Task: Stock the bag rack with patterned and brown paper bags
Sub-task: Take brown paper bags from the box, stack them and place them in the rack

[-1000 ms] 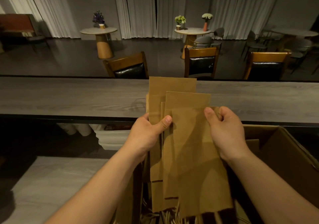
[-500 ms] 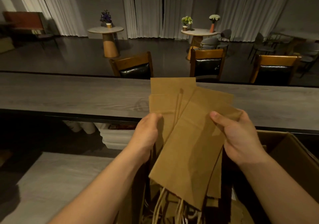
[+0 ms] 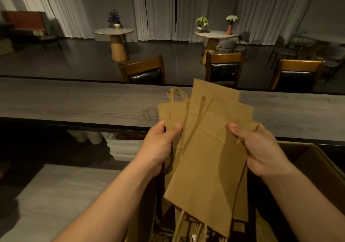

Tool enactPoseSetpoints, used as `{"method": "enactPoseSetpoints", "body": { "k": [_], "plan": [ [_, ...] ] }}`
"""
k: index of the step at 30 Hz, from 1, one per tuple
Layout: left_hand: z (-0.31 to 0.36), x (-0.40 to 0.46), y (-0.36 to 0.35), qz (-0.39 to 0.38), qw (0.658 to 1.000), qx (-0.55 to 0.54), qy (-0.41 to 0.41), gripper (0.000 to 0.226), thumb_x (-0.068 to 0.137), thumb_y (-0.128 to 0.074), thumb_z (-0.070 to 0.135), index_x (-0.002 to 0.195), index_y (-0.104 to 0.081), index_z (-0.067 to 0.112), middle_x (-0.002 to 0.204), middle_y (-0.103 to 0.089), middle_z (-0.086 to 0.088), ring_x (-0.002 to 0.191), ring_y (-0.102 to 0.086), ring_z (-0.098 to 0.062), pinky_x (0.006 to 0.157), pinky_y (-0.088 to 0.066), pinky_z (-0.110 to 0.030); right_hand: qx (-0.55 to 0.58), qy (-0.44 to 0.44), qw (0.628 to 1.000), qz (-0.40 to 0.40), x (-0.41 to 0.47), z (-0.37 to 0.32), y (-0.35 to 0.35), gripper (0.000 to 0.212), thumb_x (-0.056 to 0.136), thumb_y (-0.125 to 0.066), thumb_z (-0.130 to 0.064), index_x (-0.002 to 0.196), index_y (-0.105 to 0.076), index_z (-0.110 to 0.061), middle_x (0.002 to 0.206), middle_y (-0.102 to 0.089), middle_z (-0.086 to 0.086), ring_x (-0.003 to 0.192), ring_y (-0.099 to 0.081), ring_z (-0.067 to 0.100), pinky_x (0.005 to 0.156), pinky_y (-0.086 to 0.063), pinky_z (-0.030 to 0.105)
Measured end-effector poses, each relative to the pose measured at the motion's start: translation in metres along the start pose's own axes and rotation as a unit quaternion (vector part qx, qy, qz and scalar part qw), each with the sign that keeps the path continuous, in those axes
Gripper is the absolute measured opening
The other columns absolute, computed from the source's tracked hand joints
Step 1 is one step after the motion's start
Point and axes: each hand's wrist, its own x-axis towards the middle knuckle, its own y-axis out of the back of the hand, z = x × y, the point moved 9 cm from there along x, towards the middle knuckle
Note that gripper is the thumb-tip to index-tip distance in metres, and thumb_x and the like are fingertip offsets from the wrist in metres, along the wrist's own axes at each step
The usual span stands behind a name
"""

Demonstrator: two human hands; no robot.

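I hold a fanned bunch of flat brown paper bags point(image 3: 207, 157) upright in front of me, above an open cardboard box point(image 3: 317, 167). My left hand point(image 3: 158, 148) pinches the bunch's left edge with the thumb on the front. My right hand point(image 3: 261, 148) grips the right edge, thumb on the front bag. A twisted paper handle point(image 3: 176, 94) sticks up from a rear bag at the upper left. More bag handles show inside the box below. No bag rack or patterned bags are in view.
A long grey wooden counter point(image 3: 74, 103) runs across just beyond the bags. A lower grey surface point(image 3: 56, 195) lies at the bottom left. White tubs point(image 3: 123, 148) and cups sit under the counter. Wooden chairs point(image 3: 143, 72) and round tables stand beyond.
The front bag has tilted clockwise and the bunch has fanned out. A handle now shows at the upper left. Both hands kept their hold.
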Motion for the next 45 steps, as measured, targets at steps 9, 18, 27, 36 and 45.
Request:
{"method": "enactPoseSetpoints", "body": {
  "k": [9, 18, 27, 36, 45],
  "plan": [
    [0.007, -0.004, 0.006, 0.027, 0.999, -0.021, -0.013, 0.020, 0.098, -0.063, 0.037, 0.111, -0.070, 0.023, 0.098, -0.080, 0.009, 0.093, -0.076, -0.007, 0.082, -0.056, -0.029, -0.064, -0.053, 0.990, -0.118, -0.015, 0.005, -0.027, 0.043, 0.081, -0.076, -0.006, 0.122, -0.070, -0.016, 0.111, -0.080, 0.010, 0.099, -0.078, 0.027, 0.085, -0.058, 0.047],
    [0.010, -0.010, -0.002, -0.013, 0.999, 0.046, -0.020, 0.022, 0.104, -0.056, 0.029, 0.105, -0.077, 0.022, 0.102, -0.081, 0.003, 0.101, -0.075, -0.012, 0.097, -0.055, -0.038, -0.145, 0.016, 0.982, -0.121, -0.020, -0.003, -0.033, 0.059, 0.072, -0.083, -0.025, 0.128, -0.063, -0.029, 0.112, -0.079, -0.005, 0.105, -0.076, 0.018, 0.094, -0.057, 0.047],
    [-0.007, -0.012, -0.011, -0.071, 0.991, 0.100, 0.052, 0.018, 0.088, -0.080, 0.032, 0.102, -0.073, 0.024, 0.096, -0.081, 0.007, 0.090, -0.077, -0.012, 0.074, -0.060, -0.023, -0.098, 0.028, 0.993, -0.063, -0.021, 0.003, -0.037, 0.048, 0.101, -0.063, -0.034, 0.145, -0.044, -0.033, 0.132, -0.066, -0.002, 0.114, -0.068, 0.020, 0.097, -0.055, 0.046],
    [-0.004, -0.005, 0.008, 0.031, 0.989, -0.095, 0.107, 0.012, 0.086, -0.069, 0.019, 0.078, -0.077, 0.016, 0.073, -0.076, -0.005, 0.067, -0.071, -0.022, 0.070, -0.054, -0.034, -0.468, 0.404, 0.784, -0.053, -0.042, -0.037, -0.044, 0.074, 0.096, -0.062, 0.002, 0.138, -0.049, -0.057, 0.141, -0.034, -0.007, 0.128, -0.035, 0.003, 0.109, -0.039, 0.021],
    [-0.006, -0.001, 0.008, 0.035, 0.987, -0.109, 0.112, 0.017, 0.090, -0.066, 0.018, 0.077, -0.076, 0.017, 0.076, -0.075, -0.006, 0.067, -0.071, -0.022, 0.070, -0.054, -0.035, -0.650, 0.363, 0.635, -0.207, -0.050, -0.029, -0.070, 0.087, 0.092, -0.079, -0.029, 0.134, -0.026, -0.083, 0.165, 0.015, -0.030, 0.153, 0.023, 0.007, 0.124, 0.008, 0.051]
  ]
}}
